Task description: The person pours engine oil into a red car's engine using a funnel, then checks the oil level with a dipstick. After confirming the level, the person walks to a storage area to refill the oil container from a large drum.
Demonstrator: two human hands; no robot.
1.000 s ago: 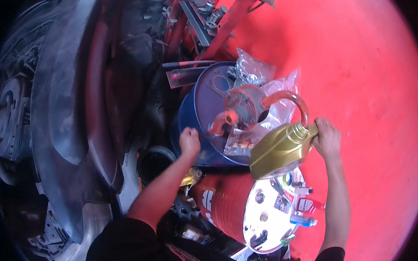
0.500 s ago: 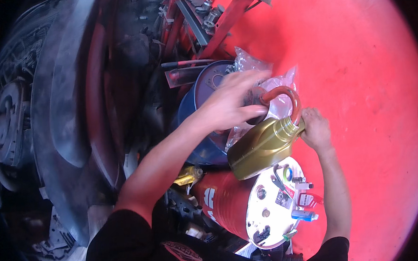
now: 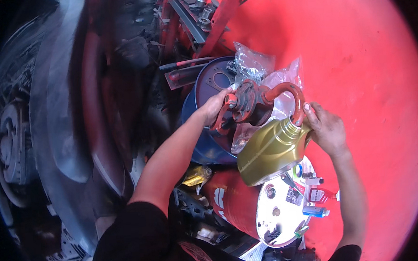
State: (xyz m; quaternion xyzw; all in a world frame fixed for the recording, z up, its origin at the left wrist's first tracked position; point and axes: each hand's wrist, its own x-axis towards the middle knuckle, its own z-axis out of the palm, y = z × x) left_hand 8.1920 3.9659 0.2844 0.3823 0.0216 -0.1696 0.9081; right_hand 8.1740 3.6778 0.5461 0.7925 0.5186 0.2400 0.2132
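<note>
A red rotary hand pump stands on a blue drum. My left hand is closed on the pump's crank, left of its round body. The pump's curved spout bends down into the neck of a gold plastic jug. My right hand grips the jug by its handle side, with the thumb up by the spout's end. The jug hangs tilted, partly over the white top of a red drum.
The red drum bears small bottles, including a blue one, and a red-labelled one. Clear plastic bags lie behind the pump. A red metal stand is at the back. Car body parts fill the left.
My left hand has moved from over the pump body to the crank at its left, uncovering the pump. The jug and my right hand appear slightly farther right and lower.
</note>
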